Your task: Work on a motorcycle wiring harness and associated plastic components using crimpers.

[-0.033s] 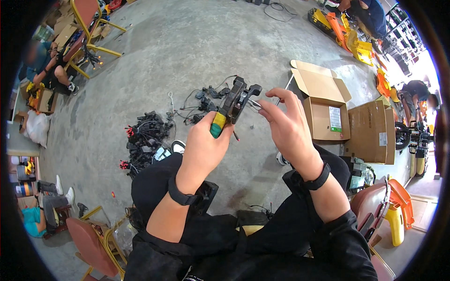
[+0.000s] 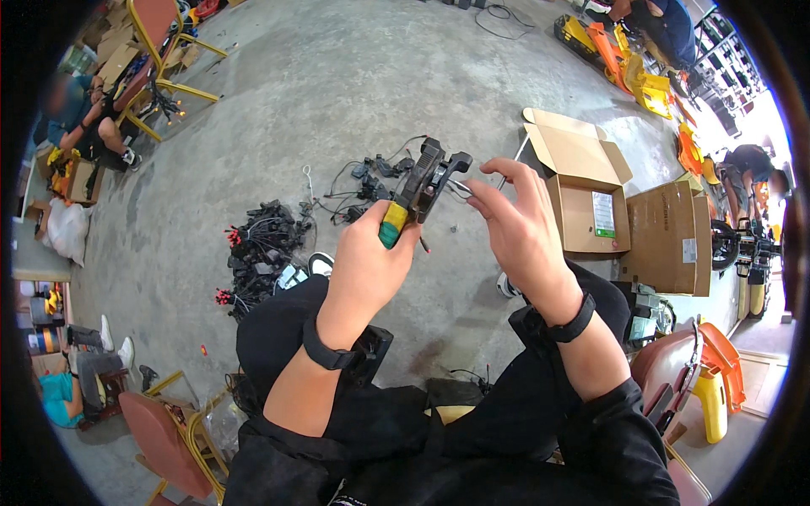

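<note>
My left hand (image 2: 371, 257) is closed around the yellow-and-green end (image 2: 393, 223) of a black plastic device (image 2: 426, 179), held up above the floor; its exact kind I cannot make out. To its right, my right hand (image 2: 521, 223) pinches a thin metal rod (image 2: 461, 186) between thumb and fingers. The rod's end points at the device's right side; whether they touch I cannot tell. Beneath the device lie several small black parts with cables (image 2: 364, 181). A larger pile of black wired parts with red tips (image 2: 266, 249) lies left of my left hand.
An open cardboard box (image 2: 582, 194) and a second carton (image 2: 665, 236) stand at the right. Red chairs (image 2: 164, 447) flank me. Orange and yellow panels (image 2: 620, 67) lie far right. One person (image 2: 80, 118) sits far left; another (image 2: 747, 173) bends by a wheel at the right.
</note>
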Available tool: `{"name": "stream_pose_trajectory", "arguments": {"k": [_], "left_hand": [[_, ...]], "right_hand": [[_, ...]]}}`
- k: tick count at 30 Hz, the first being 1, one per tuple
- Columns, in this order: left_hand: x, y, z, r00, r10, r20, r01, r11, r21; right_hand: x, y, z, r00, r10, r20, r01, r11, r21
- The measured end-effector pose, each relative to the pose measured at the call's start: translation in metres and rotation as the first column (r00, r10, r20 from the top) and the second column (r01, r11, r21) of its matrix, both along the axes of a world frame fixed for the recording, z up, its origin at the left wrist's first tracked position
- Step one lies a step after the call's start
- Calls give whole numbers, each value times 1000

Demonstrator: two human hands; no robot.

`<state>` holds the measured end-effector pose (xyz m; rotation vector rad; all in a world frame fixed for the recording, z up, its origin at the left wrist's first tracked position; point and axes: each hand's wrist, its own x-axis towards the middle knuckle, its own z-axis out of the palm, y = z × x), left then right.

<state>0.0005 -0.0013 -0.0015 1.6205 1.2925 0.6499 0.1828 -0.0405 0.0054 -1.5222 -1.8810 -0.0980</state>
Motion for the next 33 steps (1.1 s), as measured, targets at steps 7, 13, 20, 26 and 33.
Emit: {"name": "stream_pose_trajectory", "arguments": {"k": [7,13,20,26,33], "left_hand": [[3,-1,5,999,9,-45,-7,999,42],[3,-1,4,999,22,-45,-16,989,144],[2,-1,0,1000,29,12,-29,998,52],[2,0,-2,995,60,83,-60,998,-1],[4,1,-6,991,39,128,-33,998,-52]], "right_hand": [[2,-1,1,993,-14,115,12,1000,19],[-3,-2,-6,863,14,-505,-168,950,-262],[6,-4,8,-199,-437,-877,-772,622,-135],[3,0,12,236,-343,-909,-594,689,-414],[-2,-3,1,827,-5,-563,-164,954,-250]]}}
